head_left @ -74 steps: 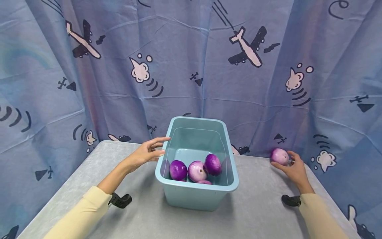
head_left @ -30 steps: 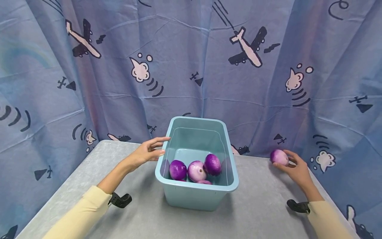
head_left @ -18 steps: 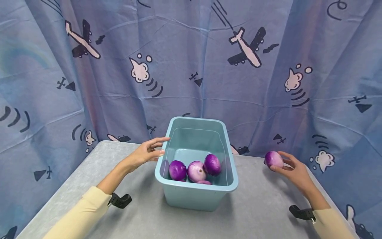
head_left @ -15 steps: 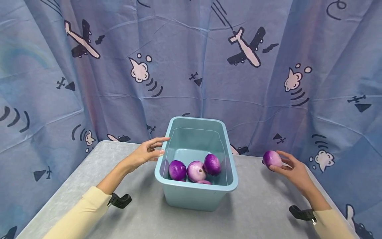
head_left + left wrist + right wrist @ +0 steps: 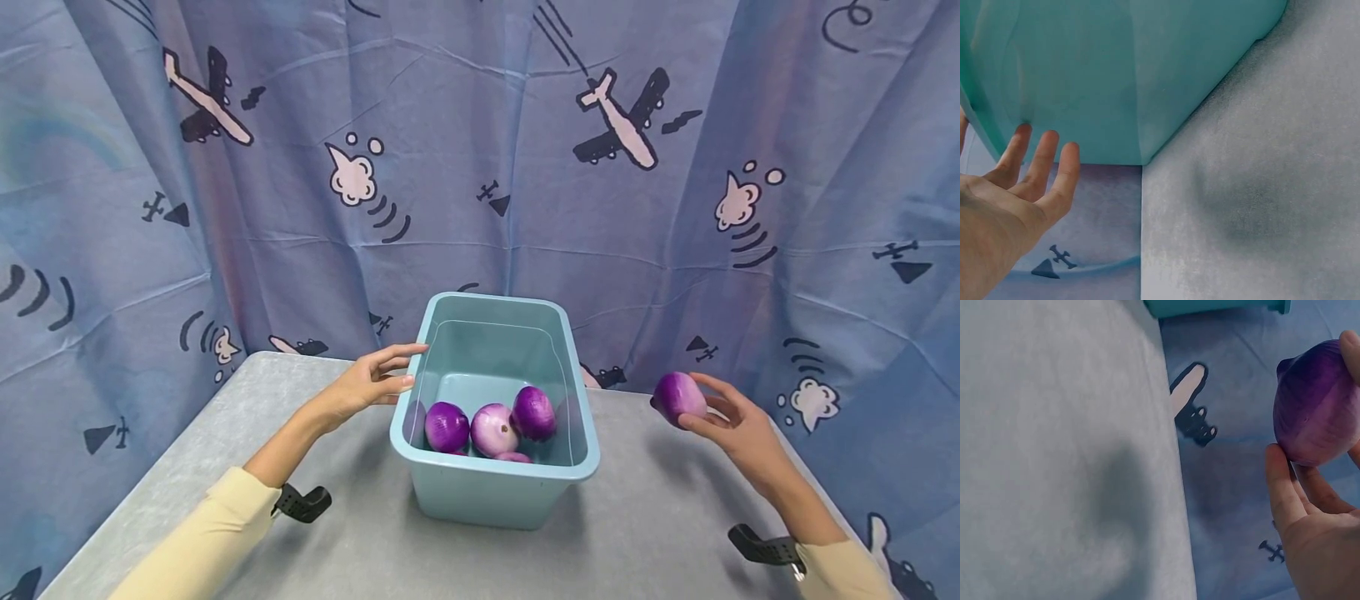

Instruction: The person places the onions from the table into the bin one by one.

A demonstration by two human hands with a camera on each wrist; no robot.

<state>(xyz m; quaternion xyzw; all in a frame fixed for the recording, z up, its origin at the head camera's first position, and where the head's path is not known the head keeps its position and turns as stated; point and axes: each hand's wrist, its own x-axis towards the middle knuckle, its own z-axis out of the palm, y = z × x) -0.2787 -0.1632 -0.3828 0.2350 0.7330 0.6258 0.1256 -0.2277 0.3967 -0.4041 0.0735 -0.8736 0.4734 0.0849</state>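
My right hand [image 5: 738, 429] grips a red onion [image 5: 678, 398] between thumb and fingers. It hangs above the table's right side, its shadow falling on the surface below. In the right wrist view the onion [image 5: 1317, 403] shows a dark purple pointed end turned away from the palm. A light blue plastic bin [image 5: 480, 492] stands mid-table. My left hand [image 5: 367, 382] is at its left rim, fingers loosely extended; in the left wrist view, fingertips [image 5: 1069, 153] are against the bin's outer wall [image 5: 1085, 81]. Inside the bin lie several red onions [image 5: 495, 431], some partly hidden by its front rim.
The grey table [image 5: 637, 517] backs onto a blue curtain [image 5: 450, 167] printed with airplanes and clouds. Black wrist straps with camera mounts [image 5: 303, 503] are on both forearms.
My right hand has lifted the onion off the table's back right corner and carried it a little left, turning its purple end leftward. The left hand and the bin have stayed put.
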